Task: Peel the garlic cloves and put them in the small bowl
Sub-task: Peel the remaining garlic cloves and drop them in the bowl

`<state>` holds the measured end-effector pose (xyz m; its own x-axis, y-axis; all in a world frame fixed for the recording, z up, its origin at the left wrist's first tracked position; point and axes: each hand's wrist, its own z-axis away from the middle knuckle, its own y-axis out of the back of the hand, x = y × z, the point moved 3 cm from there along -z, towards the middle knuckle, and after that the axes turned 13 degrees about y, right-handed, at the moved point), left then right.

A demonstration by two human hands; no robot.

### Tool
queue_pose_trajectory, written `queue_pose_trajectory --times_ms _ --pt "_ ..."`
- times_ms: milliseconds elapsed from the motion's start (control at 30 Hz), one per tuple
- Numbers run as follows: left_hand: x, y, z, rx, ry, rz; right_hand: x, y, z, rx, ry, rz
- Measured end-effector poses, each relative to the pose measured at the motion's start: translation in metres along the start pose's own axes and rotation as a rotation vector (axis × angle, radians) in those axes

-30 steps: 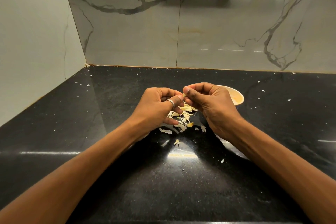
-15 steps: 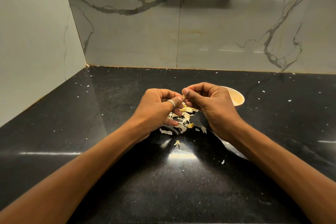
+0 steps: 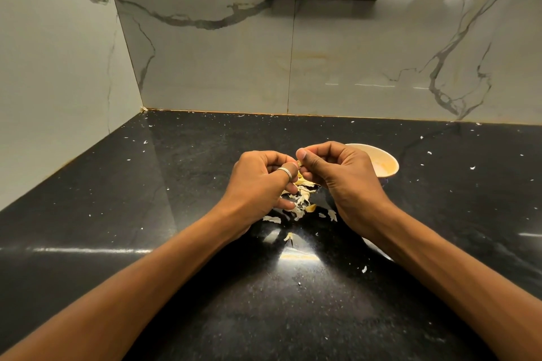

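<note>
Left hand and right hand pinch a pale garlic clove (barely visible) — small cream bowl half-hidden behind, papery peels beneath.

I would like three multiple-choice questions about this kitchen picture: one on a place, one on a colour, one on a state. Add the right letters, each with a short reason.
1. Where does the small bowl stand?
A. in a sink
B. just beyond the right hand
C. on a shelf

2. What colour is the countertop?
A. white
B. red
C. black

3. What are the left hand and the right hand doing?
A. pinching a garlic clove between them
B. lying flat
C. holding a knife

Answers: 1 B, the bowl's rim shows behind that hand's knuckles. 2 C, the glossy surface is black, with pale peel scraps on it. 3 A, both hands are curled, and their tips meet on the small clove.
</note>
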<state>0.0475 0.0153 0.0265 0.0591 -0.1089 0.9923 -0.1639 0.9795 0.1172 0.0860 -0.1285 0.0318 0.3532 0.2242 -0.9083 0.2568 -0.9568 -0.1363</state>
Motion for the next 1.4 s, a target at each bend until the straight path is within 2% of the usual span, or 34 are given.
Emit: queue_pose_trajectory --times_ms 433,700,967,1167,1400 --pt "-0.001 0.0 -0.003 0.021 -0.041 -0.008 0.006 -0.004 0.0 -0.009 -0.086 -0.069" --pt "-0.002 0.011 -0.009 0.09 -0.042 -0.013 0.001 -0.003 -0.002 -0.05 -0.127 -0.12" --pt "0.004 0.012 -0.005 0.119 -0.131 -0.113 -0.001 0.003 -0.002 -0.091 -0.08 0.028" --pt "0.003 0.012 -0.005 0.188 -0.244 -0.299 0.001 0.003 -0.004 -0.11 -0.037 0.135" --pt "0.001 0.012 -0.007 0.153 -0.19 -0.281 0.001 0.003 0.0 -0.039 -0.06 -0.009"
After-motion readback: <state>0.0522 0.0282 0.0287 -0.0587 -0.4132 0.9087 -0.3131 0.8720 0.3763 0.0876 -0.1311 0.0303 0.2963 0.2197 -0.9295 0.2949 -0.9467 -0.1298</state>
